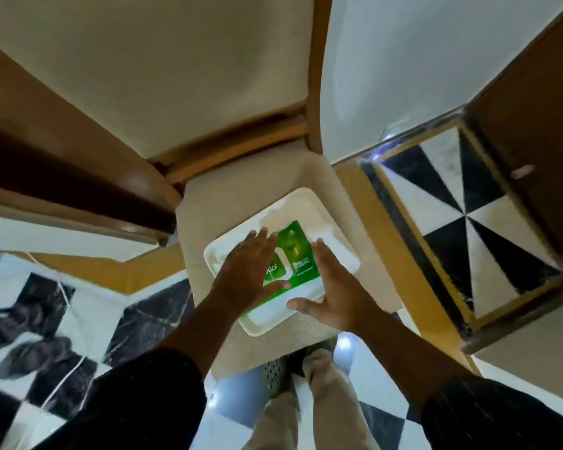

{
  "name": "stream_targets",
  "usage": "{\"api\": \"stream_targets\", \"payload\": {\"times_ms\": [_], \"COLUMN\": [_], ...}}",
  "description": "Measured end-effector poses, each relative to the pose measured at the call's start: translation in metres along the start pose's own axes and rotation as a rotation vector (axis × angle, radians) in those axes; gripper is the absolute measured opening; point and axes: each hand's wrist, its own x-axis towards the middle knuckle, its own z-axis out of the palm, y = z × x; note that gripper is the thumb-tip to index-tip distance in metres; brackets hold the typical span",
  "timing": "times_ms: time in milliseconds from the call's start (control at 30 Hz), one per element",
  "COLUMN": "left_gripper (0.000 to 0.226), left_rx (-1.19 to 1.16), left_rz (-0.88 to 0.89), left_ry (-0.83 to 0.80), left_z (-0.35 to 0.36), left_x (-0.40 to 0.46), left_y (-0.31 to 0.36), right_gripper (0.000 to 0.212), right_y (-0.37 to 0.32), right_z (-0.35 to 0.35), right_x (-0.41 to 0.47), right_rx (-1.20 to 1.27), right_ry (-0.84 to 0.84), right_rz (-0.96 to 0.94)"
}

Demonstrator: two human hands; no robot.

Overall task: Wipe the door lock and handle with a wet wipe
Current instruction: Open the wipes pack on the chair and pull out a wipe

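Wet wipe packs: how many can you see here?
1. The green wet wipe pack lies on the white tray on the chair seat, between the left hand and right hand. Another could be hidden beneath the hands.

Black sleeves are worn on both arms, the left sleeve (137,394) and the right sleeve (501,414) each ending partway along the forearm, so that wrists and hands are left bare. Light beige trousers (325,401) are seen below. A dark perforated shoe (273,375) is worn. No rings or watch are seen on the left hand (244,274) or the right hand (335,290).
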Motion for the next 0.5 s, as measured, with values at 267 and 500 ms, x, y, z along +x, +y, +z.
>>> {"api": "stream_targets", "payload": {"times_ms": [267,500], "left_gripper": [0.082,0.087], "left_rx": [0.209,0.084], "left_rz": [0.119,0.137], "left_ry": [0.040,-0.047], "left_z": [0.044,0.030], "left_x": [0.026,0.029], "left_y": [-0.018,-0.021], "right_gripper": [0.123,0.122], "right_y": [0.028,0.030], "right_z": [0.044,0.042], "right_x": [0.037,0.039], "right_rx": [-0.264,-0.376], "right_ry": [-0.111,-0.145], "right_rz": [-0.052,-0.082]}}
